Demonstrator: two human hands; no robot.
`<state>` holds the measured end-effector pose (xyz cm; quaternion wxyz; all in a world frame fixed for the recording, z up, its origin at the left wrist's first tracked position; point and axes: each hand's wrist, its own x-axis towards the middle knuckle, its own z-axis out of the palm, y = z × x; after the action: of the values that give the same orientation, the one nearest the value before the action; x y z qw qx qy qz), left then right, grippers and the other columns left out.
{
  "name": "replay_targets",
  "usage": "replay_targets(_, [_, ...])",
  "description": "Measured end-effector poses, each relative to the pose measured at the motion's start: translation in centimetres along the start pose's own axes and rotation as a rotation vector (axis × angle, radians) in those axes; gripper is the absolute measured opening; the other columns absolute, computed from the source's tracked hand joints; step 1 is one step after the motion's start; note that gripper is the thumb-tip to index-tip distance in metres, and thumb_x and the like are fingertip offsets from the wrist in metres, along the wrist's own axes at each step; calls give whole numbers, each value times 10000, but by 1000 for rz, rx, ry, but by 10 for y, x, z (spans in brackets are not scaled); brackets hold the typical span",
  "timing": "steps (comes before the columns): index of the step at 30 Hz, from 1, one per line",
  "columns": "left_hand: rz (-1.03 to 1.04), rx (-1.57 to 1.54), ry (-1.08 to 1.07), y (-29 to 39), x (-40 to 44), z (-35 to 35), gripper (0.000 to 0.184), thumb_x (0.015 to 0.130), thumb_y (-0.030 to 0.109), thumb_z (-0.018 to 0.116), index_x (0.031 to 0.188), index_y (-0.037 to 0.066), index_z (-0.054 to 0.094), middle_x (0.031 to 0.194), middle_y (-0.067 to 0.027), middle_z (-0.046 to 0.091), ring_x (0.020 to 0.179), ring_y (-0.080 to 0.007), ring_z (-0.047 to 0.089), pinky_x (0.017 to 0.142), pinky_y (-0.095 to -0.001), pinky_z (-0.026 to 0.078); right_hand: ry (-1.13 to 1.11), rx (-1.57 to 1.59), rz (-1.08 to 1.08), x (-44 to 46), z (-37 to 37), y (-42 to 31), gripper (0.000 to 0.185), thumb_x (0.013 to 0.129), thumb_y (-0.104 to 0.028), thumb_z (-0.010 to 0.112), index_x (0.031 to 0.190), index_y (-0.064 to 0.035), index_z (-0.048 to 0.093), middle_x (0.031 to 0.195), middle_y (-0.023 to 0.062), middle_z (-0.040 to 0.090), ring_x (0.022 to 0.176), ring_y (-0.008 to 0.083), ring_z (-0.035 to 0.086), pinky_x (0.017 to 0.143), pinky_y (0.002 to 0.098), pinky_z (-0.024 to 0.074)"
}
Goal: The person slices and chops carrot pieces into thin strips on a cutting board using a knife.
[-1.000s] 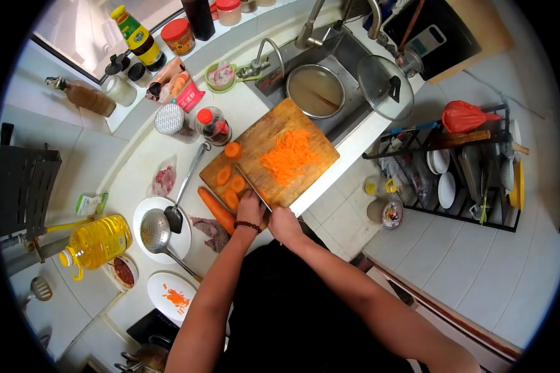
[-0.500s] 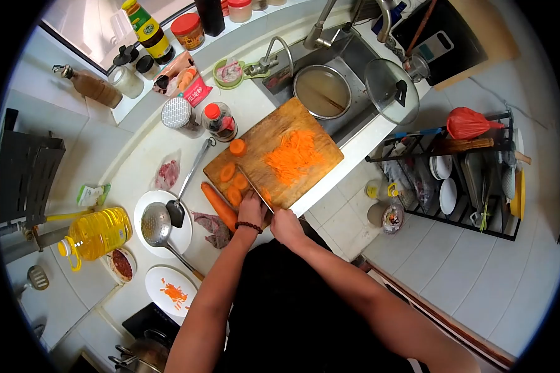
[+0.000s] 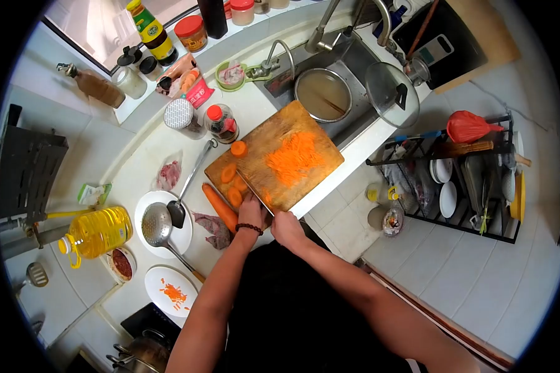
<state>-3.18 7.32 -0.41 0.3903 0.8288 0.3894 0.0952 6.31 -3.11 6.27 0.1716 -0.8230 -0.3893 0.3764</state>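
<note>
A wooden cutting board point(image 3: 279, 135) lies at the counter edge, with a heap of shredded carrot point(image 3: 294, 158) on its right half. Several carrot slices point(image 3: 228, 173) lie along its left side. My right hand point(image 3: 287, 229) is closed round the handle of a knife point(image 3: 254, 188), whose blade slants up and left across the board. Beside the blade, my left hand point(image 3: 251, 212), with a beaded bracelet at the wrist, has its fingers bent down on the board's near corner; what lies under them is hidden. A whole carrot point(image 3: 220, 207) lies just left of it.
Behind the board is a sink point(image 3: 353, 73) holding a metal bowl point(image 3: 323, 94), with a glass lid point(image 3: 392, 93) at its right. To the left are a plate point(image 3: 186, 237) with a skimmer and spatula, an oil bottle point(image 3: 100, 232) and a plate with carrot bits point(image 3: 157, 285).
The view has shifted a little, so the counter appears slightly farther right and lower. Both hands stay at the board's near corner, and the knife blade has tilted slightly.
</note>
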Motion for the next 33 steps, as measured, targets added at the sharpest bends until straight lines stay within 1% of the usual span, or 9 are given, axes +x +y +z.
replay_targets(8, [43, 0, 107, 1, -6, 4, 194, 765, 35, 714, 954, -7, 701, 981, -231, 667, 946, -402, 652, 811, -450, 554, -54, -5, -13, 4, -6, 11, 202, 875, -74, 565, 820, 96, 659, 810, 359, 638, 838, 505, 657, 779, 562, 537])
replay_targets(10, [-50, 98, 27, 6, -8, -3, 94, 766, 32, 711, 836, -15, 669, 942, -227, 670, 913, -390, 655, 783, -430, 557, 65, 126, -14, 2, -13, 15, 224, 894, -100, 580, 824, 94, 667, 802, 350, 637, 832, 507, 649, 782, 562, 532])
replay_targets(13, [-70, 91, 101, -3, -11, 6, 194, 788, 61, 716, 966, 2, 666, 912, -193, 664, 883, -358, 667, 780, -436, 563, 67, 201, 75, 6, -32, 28, 256, 912, -145, 605, 821, 87, 668, 795, 337, 642, 825, 509, 640, 760, 553, 530])
replay_targets(16, [-185, -111, 146, 2, -10, 7, 178, 773, 40, 756, 899, -5, 639, 851, -166, 694, 786, -310, 694, 707, -394, 566, 53, 190, 93, 18, -38, 53, 278, 911, -190, 646, 851, 81, 669, 800, 316, 658, 814, 488, 657, 718, 527, 527])
replay_targets(19, [-269, -95, 128, 7, -8, 5, 258, 754, 40, 788, 954, 1, 631, 808, -140, 698, 759, -282, 703, 684, -387, 567, 19, 177, 76, 31, -33, 78, 291, 904, -205, 665, 859, 83, 667, 776, 301, 663, 799, 458, 675, 691, 505, 520])
replay_targets(22, [-301, -57, 119, 9, -6, 11, 291, 728, 35, 800, 965, 5, 634, 818, -140, 693, 762, -285, 696, 696, -383, 565, -43, 287, 13, 37, -31, 94, 307, 991, -181, 610, 749, 7, 597, 515, 60, 538, 403, 152, 537, 411, 339, 426])
replay_targets(29, [-195, 46, 256, 15, -11, 18, 359, 692, 41, 828, 1002, 16, 649, 932, -156, 642, 855, -293, 663, 701, -398, 555, -89, 309, -57, 35, -55, 92, 318, 988, -174, 604, 726, 4, 580, 503, 59, 529, 400, 161, 526, 413, 348, 427])
replay_targets(32, [-172, 101, 315, 12, -14, 29, 367, 688, 36, 830, 1007, 18, 649, 970, -165, 628, 887, -302, 651, 698, -404, 556, -208, 413, 97, 35, -72, 79, 335, 986, -173, 606, 704, 5, 568, 489, 55, 518, 396, 162, 519, 411, 346, 418])
replay_targets(33, [-174, 87, 321, 14, -13, 31, 364, 692, 31, 826, 1010, 17, 648, 964, -161, 628, 873, -300, 654, 702, -401, 559, -235, 389, 127, 37, -78, 76, 309, 961, -178, 625, 739, 36, 598, 567, 147, 574, 510, 268, 587, 507, 395, 459])
